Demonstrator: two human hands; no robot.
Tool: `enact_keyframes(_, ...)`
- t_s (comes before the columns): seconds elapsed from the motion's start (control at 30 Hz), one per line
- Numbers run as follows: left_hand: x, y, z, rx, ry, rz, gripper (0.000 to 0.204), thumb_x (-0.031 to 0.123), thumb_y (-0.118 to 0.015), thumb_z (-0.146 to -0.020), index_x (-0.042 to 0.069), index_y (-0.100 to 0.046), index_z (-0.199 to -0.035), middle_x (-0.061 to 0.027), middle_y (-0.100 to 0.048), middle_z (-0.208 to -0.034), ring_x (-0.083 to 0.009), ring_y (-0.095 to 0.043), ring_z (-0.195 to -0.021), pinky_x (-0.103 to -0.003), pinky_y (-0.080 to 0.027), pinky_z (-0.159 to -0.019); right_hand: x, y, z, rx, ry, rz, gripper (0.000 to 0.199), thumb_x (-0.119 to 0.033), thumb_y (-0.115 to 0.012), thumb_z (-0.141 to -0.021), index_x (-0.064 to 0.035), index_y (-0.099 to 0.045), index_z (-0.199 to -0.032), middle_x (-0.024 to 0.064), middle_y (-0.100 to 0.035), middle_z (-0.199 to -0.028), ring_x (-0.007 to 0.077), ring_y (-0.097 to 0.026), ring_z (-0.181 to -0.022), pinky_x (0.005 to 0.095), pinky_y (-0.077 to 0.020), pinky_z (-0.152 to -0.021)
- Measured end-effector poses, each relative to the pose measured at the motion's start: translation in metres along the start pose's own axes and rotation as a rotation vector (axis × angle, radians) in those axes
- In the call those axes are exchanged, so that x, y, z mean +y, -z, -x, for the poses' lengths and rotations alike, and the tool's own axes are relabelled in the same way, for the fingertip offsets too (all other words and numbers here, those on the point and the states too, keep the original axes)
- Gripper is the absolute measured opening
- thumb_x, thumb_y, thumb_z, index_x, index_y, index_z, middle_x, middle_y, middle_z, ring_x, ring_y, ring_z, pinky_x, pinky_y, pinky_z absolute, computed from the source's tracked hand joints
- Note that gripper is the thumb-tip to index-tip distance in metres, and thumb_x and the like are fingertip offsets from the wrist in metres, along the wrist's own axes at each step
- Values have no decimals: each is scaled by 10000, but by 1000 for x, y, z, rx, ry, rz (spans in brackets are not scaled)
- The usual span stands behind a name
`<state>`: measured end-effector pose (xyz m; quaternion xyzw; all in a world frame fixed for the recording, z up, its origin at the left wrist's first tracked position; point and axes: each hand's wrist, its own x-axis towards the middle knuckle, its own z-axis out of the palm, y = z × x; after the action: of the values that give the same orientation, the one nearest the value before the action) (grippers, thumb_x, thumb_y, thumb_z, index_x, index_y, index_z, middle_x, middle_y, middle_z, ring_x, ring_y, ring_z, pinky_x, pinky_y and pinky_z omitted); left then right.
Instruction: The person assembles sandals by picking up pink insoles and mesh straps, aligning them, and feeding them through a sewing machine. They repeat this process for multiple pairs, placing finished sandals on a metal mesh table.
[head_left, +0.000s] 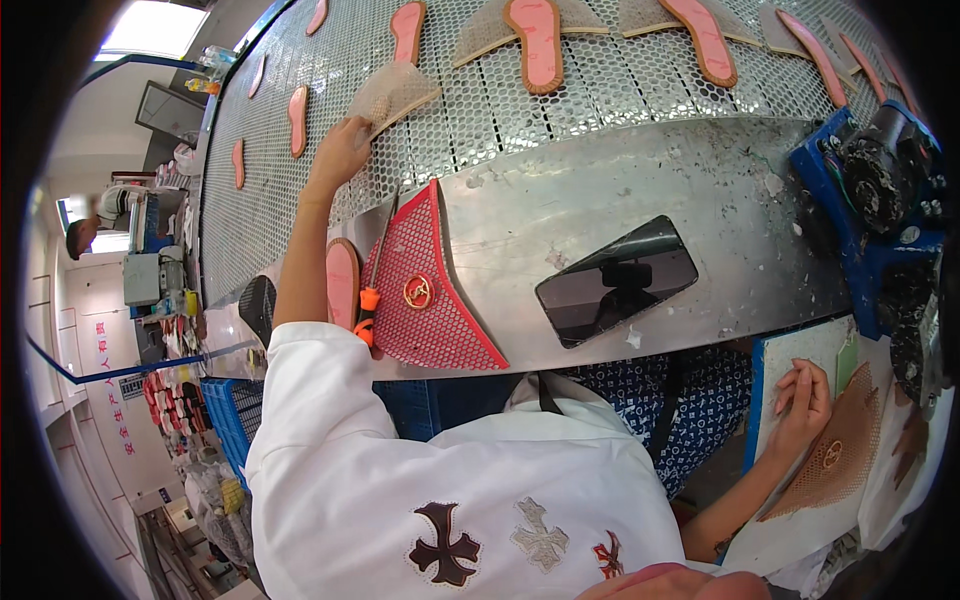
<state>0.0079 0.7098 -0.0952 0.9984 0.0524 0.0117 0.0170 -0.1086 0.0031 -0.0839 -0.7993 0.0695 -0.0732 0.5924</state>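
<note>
My left hand (345, 152) reaches out over the metal mesh conveyor (470, 125), its fingers closed on the near edge of a pale beige mesh shoe upper (395, 98). At the lower right my right hand (802, 402) is loosely curled, fingers apart, with nothing visible in it. Beside it a tan perforated shoe upper (850, 440) with a round gold ornament lies on a white board (775, 350). Nearer my left arm lies a red mesh shoe upper (410, 320) with a gold ring ornament. A screwdriver (367, 305) with an orange and black handle rests along its left edge.
Several pink insoles (540, 50) lie on the conveyor, some next to beige uppers. On the metal ledge (600, 190) sits a dark phone (617, 280). A blue machine (860, 230) stands at the right. One pink insole (342, 280) lies beside my left forearm. Another person (100, 215) is far left.
</note>
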Motion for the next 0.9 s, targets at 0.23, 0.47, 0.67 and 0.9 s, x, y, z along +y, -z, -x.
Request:
enact_keyframes(0.23, 26, -16, -15, 203, -170, 26, 486, 58, -529, -772, 73, -561, -1257, -214, -569, -1253, -412, -535, -1169, -446, -425, -1013, -3, -2, -1, -4, 18, 12, 196, -151, -536, -995, -4, -666, -995, 43, -609, -708, 29, -430, -497, 174, -318, -444)
enact_keyframes(0.47, 5, -5, 7, 60, -17, 158, 488, 3, -491, -769, 53, -563, -1250, -224, -564, -1262, -402, -534, -1175, -439, -433, -1007, -4, -3, 1, -5, 7, 17, 190, -152, -544, -992, -8, -667, -998, 36, -610, -717, 29, -435, -500, 173, -323, -441)
enact_keyframes(0.67, -32, -28, -15, 172, -56, 220, 577, 43, -532, -746, 56, -515, -1322, -252, -531, -1308, -433, -496, -1224, -436, -398, -1060, -3, -2, 0, -23, -9, -8, 185, -144, -544, -990, -5, -666, -1000, 39, -608, -719, 29, -435, -497, 172, -327, -438)
enact_keyframes(0.9, 34, -14, -68, 76, -173, 245, 551, 69, -553, -754, 60, -529, -1305, -241, -527, -1317, -418, -497, -1229, -436, -388, -1069, -2, -2, 1, -7, -8, -11, 194, -141, -529, -996, -1, -662, -1010, 41, -606, -723, 31, -435, -509, 166, -321, -445)
